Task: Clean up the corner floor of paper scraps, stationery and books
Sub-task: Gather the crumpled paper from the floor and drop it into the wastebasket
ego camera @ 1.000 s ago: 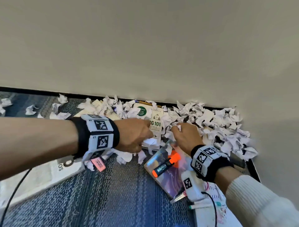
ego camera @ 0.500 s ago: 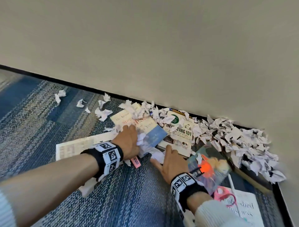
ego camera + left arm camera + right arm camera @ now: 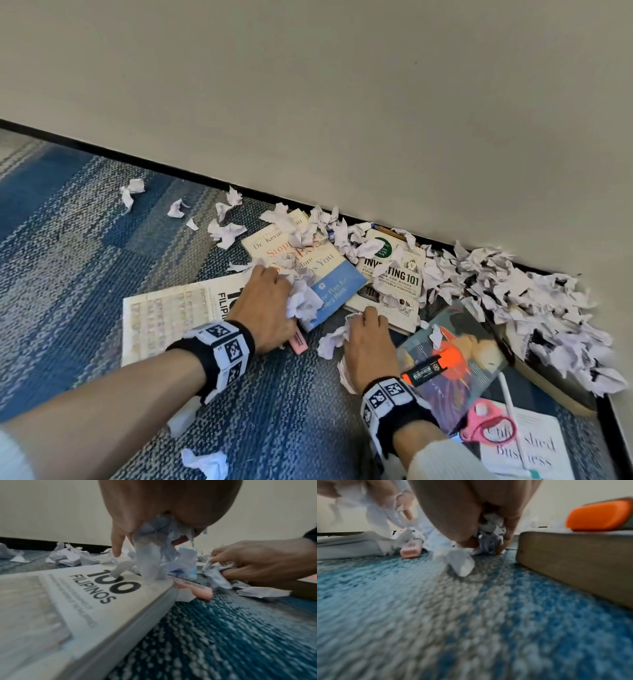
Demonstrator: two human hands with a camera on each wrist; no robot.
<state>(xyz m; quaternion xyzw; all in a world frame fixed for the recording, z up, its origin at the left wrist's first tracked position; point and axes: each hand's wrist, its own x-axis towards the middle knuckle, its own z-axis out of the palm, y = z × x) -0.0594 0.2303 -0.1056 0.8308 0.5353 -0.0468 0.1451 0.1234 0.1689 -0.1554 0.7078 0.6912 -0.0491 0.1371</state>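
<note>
Left hand (image 3: 265, 308) is closed round a wad of crumpled paper scraps (image 3: 301, 301), low over the corner of a white book (image 3: 164, 315) titled "100 Filipinos"; the left wrist view shows paper spilling from the fist, one finger stretched down to the cover. Right hand (image 3: 366, 346) is curled over another clump of scraps (image 3: 330, 341) on the carpet (image 3: 85, 267), beside a book with a colourful cover (image 3: 455, 359). Main risk: both fists look overfull, so loose bits hanging below the fingers could drop on the lift and scatter again (the right wrist view shows one piece already dangling to the floor). A pink eraser (image 3: 297, 341) sits just beside the left hand and may get swept up with the paper or knocked under a book. An orange highlighter (image 3: 428, 370) lies on the colourful book, and could roll off if that book is nudged. Most of the mess remains: a big heap of scraps (image 3: 513, 301) along the baseboard (image 3: 137, 161) in the corner, partly burying books including "Investing 101" (image 3: 394, 277); pink scissors (image 3: 486, 425) lie on another book. The floor is blue and grey woven carpet, textured enough to snag small pieces. The walls (image 3: 308, 102) are plain off-white, meeting at right.
</note>
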